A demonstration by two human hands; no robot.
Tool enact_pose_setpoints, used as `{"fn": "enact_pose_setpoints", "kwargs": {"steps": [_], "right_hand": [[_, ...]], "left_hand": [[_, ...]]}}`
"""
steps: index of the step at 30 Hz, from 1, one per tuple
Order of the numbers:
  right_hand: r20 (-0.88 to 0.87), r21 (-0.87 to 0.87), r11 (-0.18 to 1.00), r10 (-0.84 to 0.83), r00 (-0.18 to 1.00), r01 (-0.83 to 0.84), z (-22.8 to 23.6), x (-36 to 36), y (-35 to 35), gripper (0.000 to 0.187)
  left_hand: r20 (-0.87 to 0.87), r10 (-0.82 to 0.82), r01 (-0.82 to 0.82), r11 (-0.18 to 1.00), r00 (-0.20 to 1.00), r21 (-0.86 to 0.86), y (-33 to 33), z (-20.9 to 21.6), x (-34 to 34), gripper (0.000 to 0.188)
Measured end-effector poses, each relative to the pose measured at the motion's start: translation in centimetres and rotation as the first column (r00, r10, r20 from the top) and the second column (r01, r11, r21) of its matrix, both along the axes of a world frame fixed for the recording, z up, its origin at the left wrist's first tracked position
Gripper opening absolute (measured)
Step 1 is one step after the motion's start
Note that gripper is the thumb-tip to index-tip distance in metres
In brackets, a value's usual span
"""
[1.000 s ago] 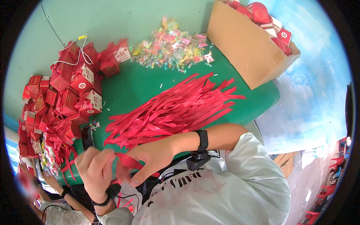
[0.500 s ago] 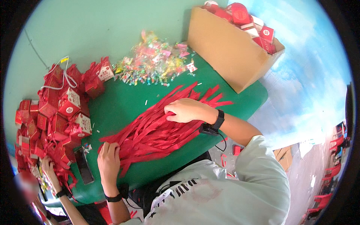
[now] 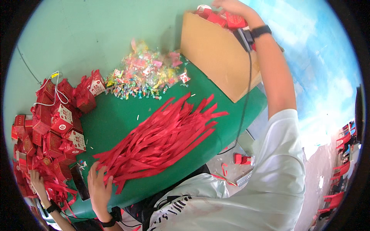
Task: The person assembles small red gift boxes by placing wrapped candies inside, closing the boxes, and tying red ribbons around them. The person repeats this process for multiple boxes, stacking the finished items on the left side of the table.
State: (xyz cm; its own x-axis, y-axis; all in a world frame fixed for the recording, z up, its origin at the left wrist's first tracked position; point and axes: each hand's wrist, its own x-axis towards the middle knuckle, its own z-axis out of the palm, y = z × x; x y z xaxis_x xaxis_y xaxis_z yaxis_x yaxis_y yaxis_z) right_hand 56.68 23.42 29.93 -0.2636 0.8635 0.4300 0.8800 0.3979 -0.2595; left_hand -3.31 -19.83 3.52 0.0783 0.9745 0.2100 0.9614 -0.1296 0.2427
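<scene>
left hand at red ribbons | right hand over carton of red boxes

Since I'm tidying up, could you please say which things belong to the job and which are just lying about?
Job, apparently:
red ribbons by left hand;
red boxes in carton by right hand;
wrapped sweets.

Lying about, apparently:
black flat device;
white cable.

From here I see solid bright red ribbons against the green tabletop. The small boxes are darker red, some with white faces patterned in red. The candies mix yellow, pink, green and blue. The carton is plain tan, its packets red, the shirt pale with black markings, the backdrop blue with white patches.
</scene>
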Motion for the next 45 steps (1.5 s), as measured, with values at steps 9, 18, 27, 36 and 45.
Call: {"fn": "enact_pose_setpoints", "kwargs": {"steps": [9, 18, 27, 36, 45], "right_hand": [[-0.793, -0.16, 0.946, -0.293, 0.534, 0.282, -6.3, 8.9, 7.7, 0.043], [0.141, 0.279, 0.908, -0.36, 0.922, 0.312, 0.0, 12.7, 6.6, 0.04], [0.151, 0.402, 0.901, 0.109, 0.982, -0.162, -1.8, -13.4, -8.6, 0.026], [0.005, 0.366, 0.718, 0.635, 0.772, -0.592, -24.6, -31.4, -15.5, 0.02], [-0.216, 0.257, 0.693, 0.72, 0.66, -0.673, -29.6, -33.9, -16.6, 0.02]], "left_hand": [[0.061, 0.089, -0.087, 0.996, 0.994, -0.029, -2.7, 2.0, -0.7, 0.041], [0.034, -0.059, 0.058, 0.998, 0.998, 0.015, 0.5, 4.1, -0.9, 0.032], [0.238, -0.191, 0.182, 0.981, 0.952, 0.061, 7.9, 8.0, -0.5, 0.028], [0.323, -0.345, 0.237, 0.914, 0.881, 0.33, 16.9, 4.7, 2.1, 0.026], [0.36, -0.355, 0.242, 0.915, 0.862, 0.324, 21.2, -2.9, 2.0, 0.026]]}}
